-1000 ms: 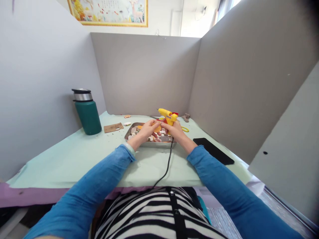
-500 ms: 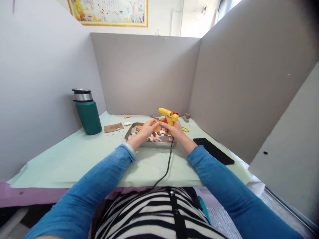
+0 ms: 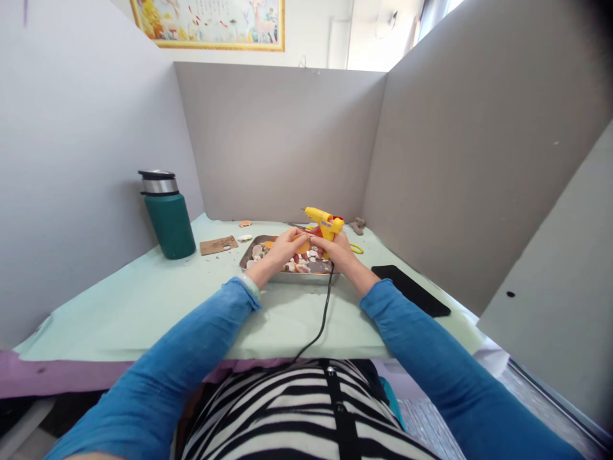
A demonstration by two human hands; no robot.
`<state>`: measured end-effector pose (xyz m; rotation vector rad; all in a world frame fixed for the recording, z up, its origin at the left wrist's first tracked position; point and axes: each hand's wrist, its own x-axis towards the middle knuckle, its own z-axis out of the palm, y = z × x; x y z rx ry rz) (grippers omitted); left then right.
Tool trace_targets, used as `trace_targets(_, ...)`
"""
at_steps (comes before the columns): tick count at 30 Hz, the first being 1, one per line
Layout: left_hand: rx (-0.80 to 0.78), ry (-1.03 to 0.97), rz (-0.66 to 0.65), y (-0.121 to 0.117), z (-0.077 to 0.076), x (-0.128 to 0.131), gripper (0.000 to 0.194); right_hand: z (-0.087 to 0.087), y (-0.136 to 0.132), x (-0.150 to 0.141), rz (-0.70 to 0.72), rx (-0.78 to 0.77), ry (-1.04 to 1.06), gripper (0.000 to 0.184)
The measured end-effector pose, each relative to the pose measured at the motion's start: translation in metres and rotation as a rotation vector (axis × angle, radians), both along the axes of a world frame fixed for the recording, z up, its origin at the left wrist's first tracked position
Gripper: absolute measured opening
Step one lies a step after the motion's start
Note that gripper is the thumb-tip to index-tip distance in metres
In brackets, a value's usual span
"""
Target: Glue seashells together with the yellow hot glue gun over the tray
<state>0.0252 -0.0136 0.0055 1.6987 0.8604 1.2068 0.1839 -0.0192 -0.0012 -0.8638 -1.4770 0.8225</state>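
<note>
Over the metal tray my two hands come together. My right hand is wrapped around the handle of a yellow glue gun, whose nozzle points left; its black cord runs down to the table edge. My left hand pinches a small flat orange piece, perhaps a shell, and the fingertips of my right hand reach it too. Several shells and pale pieces lie in the tray beneath. My fingers partly hide the orange piece.
A green bottle stands at the left by the partition. A brown card, a white piece and an orange piece lie left of the tray. Yellow-handled scissors are behind my right hand, with a black flat object to the right.
</note>
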Motion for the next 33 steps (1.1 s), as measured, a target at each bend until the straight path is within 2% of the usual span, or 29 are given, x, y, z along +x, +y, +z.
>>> trace_targets(7,-0.087,-0.063,-0.014,0.004,-0.003,-0.001,0.017,0.0,0.001,0.001,0.013,0.002,-0.014,0.033)
trace_targets(12,-0.252,-0.25,0.006,0.01,-0.003,-0.005,0.015,-0.004,0.007,0.001,0.003,0.0,0.033,0.034)
trace_targets(15,-0.287,-0.306,0.061,0.013,-0.003,-0.007,0.009,-0.003,0.005,0.002,0.002,-0.005,-0.025,0.031)
trace_targets(19,-0.268,-0.286,0.21,0.012,0.0,-0.008,0.006,0.001,-0.003,0.001,0.056,0.008,-0.147,0.028)
trace_targets(23,-0.251,-0.28,0.293,0.011,0.005,-0.009,0.009,0.002,-0.007,0.0,0.078,0.0,-0.228,0.025)
trace_targets(28,-0.222,-0.269,0.327,0.013,0.004,-0.009,0.011,0.001,-0.004,-0.001,0.065,-0.03,-0.292,0.016)
trace_targets(33,-0.176,-0.208,0.32,0.013,0.001,-0.01,0.012,-0.001,-0.003,-0.001,0.049,-0.042,-0.286,0.014)
